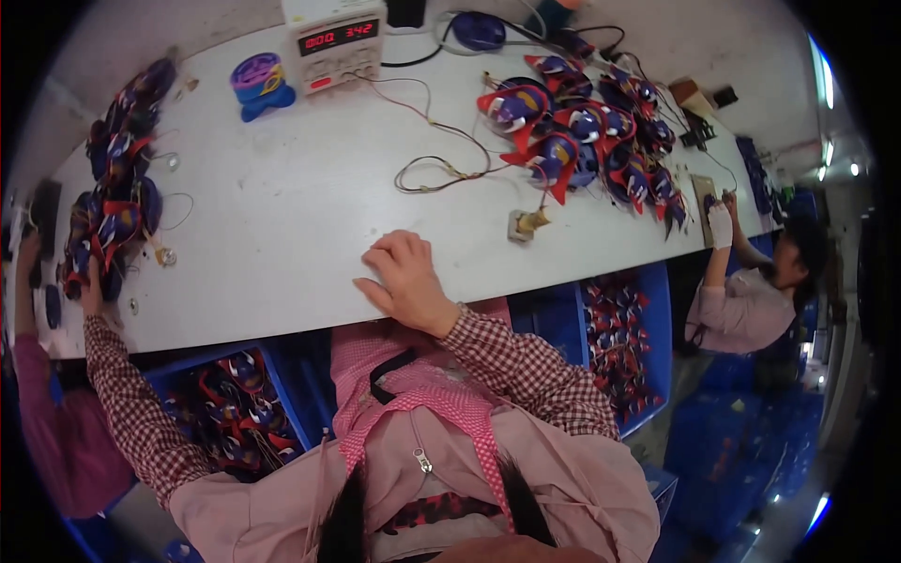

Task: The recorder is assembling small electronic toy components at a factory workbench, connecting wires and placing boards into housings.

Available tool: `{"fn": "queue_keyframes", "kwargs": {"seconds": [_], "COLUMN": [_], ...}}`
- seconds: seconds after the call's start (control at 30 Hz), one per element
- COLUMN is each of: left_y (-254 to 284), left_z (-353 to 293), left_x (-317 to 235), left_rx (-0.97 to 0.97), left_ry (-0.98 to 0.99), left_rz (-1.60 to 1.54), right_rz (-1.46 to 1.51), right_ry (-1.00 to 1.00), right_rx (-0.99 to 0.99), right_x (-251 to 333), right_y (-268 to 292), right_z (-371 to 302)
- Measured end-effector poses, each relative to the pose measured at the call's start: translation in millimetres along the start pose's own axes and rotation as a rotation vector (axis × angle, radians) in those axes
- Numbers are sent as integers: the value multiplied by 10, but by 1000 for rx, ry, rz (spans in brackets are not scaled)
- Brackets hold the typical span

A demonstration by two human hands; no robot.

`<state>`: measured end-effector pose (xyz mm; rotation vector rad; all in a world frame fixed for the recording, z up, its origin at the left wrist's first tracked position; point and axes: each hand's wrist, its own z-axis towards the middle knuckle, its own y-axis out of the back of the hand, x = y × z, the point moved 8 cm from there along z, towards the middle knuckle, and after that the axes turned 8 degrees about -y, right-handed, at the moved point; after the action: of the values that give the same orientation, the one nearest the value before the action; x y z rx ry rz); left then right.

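My left hand (91, 296) reaches to the near end of a heap of purple and red toy pieces (120, 225) at the table's left side. Its fingers touch a piece there and are mostly hidden among the pieces, so I cannot tell whether they grip it. Toward the middle of the front edge, my right hand (405, 281) rests on the white table (282, 216). It is empty, with the thumb apart and the fingers loosely bent. Thin wires and small round metallic discs (166, 256) lie beside the left heap.
A power supply (340, 47) with a red display stands at the back, by a purple-and-blue spool holder (260, 84). Another toy heap (582, 122) lies right, near a small yellow-tipped block (526, 223). Blue bins (662, 328) sit below; people work at both sides.
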<state>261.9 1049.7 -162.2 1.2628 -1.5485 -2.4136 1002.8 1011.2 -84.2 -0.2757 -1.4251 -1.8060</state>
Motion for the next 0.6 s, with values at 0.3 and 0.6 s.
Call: {"fn": "queue_keyframes", "kwargs": {"seconds": [0.3,0.6], "left_y": [174,-1621], "left_z": [-618,-3593], "left_x": [-683,-5449], "left_rx": [52,504], "left_ry": [-315,-867], "left_rz": [739,-478], "right_rz": [482,487], "right_ry": [36,-357], "right_rx": [-14,-413], "right_x": [-47,-1897], "right_y": [849,2871], "right_z": [-504,432]}}
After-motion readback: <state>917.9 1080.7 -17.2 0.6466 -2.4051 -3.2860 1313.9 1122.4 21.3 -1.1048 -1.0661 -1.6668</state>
